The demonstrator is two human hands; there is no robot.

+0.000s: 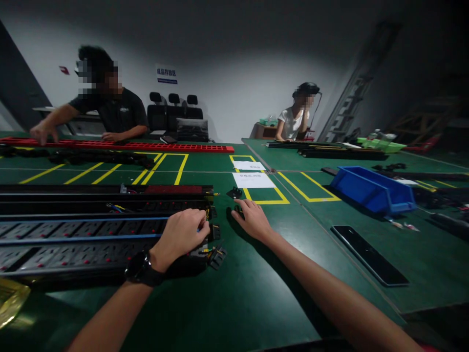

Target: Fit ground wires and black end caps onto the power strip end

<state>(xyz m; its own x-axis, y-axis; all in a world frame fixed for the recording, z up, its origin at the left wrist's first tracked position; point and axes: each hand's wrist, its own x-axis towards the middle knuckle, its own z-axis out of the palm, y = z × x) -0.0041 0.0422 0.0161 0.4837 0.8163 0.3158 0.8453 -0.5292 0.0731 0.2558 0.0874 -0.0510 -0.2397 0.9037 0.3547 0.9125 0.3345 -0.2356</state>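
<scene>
My left hand (185, 235), with a dark watch (139, 270) on its wrist, lies over the right ends of long black power strips (91, 233). Its fingers are curled, and what they grip is hidden behind the knuckles. Yellow wiring shows just beyond them. On the green table (252, 283), my right hand (252, 220) has its fingertips closed around a small black end cap (239, 210). A similar black piece (234, 193) lies just past it. At the strips' ends are more black end caps (218, 257), one tilted, with green and yellow wire close by.
A blue bin (372, 190) and a dark phone-like slab (369, 254) are on the right. Paper sheets (254, 180) lie by yellow tape outlines. Across the table, one person (113, 112) reaches over a red slotted rail (183, 146); another person (291, 122) sits behind dark bars (330, 150).
</scene>
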